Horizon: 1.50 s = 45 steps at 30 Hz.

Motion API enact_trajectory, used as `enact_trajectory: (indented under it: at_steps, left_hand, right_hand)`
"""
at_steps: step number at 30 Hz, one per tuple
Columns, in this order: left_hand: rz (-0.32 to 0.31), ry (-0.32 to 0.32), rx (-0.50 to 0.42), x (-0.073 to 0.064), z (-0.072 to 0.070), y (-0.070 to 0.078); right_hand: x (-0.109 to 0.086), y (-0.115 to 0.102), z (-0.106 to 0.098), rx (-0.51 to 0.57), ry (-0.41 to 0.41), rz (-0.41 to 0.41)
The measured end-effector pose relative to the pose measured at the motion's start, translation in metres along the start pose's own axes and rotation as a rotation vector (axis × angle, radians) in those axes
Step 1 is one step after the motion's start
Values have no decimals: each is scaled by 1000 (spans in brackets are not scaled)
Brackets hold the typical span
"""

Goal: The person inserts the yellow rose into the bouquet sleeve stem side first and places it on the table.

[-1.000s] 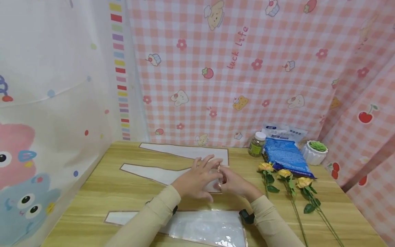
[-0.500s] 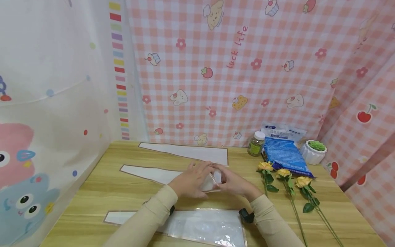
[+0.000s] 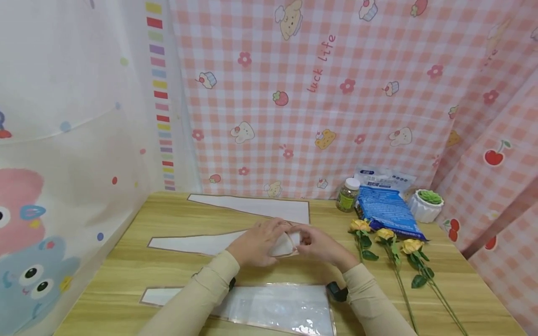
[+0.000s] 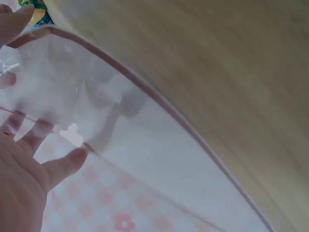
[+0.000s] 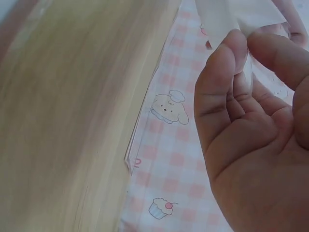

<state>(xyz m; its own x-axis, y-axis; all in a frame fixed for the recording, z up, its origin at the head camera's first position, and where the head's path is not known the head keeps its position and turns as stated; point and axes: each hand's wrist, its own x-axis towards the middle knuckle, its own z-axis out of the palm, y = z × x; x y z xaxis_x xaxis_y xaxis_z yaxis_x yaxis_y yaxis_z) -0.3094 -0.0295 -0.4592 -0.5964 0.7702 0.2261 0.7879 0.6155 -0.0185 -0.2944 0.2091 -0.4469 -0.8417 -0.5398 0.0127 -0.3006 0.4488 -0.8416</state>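
Observation:
A tapered flower sleeve [image 3: 189, 243], white and clear film with a brown border, stretches leftward from both hands in the head view. My left hand [image 3: 254, 242] holds its wide end from the left. In the left wrist view, the thumb lies at an edge of the film and the other fingers show through it. Opposite, my right hand [image 3: 321, 247] pinches the wide end; the right wrist view has its thumb and a finger meeting on the film [image 5: 222, 19]. The wide end is bent up between the hands, partly hidden by them.
One similar sleeve [image 3: 252, 205] lies at the back, another [image 3: 281, 308] in front under the forearms. To the right are several yellow roses [image 3: 384, 234] with long stems, a blue bag [image 3: 386, 210], a lidded jar [image 3: 348, 196] and a potted succulent [image 3: 426, 212].
My left fingers, spread out before, have come down onto the sleeve's wide end. That end has bent up between the hands, and the narrow tip has shifted left and nearer.

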Motion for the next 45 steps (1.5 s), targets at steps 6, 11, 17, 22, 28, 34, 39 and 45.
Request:
enact_trajectory:
  at_steps: [6, 11, 17, 22, 28, 34, 39, 45]
  left_hand:
    - [-17, 12, -29, -1, -2, -4]
    - [-26, 12, -45, -3, -2, -7]
    - [-34, -11, -35, -5, -3, -8]
    - [-44, -15, -28, -6, -5, -9]
    - [-59, -8, -29, -9, -6, -11]
    - [-56, -19, -25, -12, -6, -12]
    - [-62, -14, -44, -14, -5, -14]
    - [-75, -6, -64, -15, -4, -14]
  right_hand:
    - [-6, -4, -18, 6, 21, 19]
    - [-25, 0, -53, -111, 118, 126]
    - [-59, 9, -89, -343, 148, 361]
    - [-76, 14, -94, -303, 185, 511]
    - [-82, 17, -85, -439, 148, 540]
    - [-89, 21, -86, -339, 140, 609]
    - [-95, 34, -90, -143, 136, 639]
    - [-100, 50, -87, 59, 233, 650]
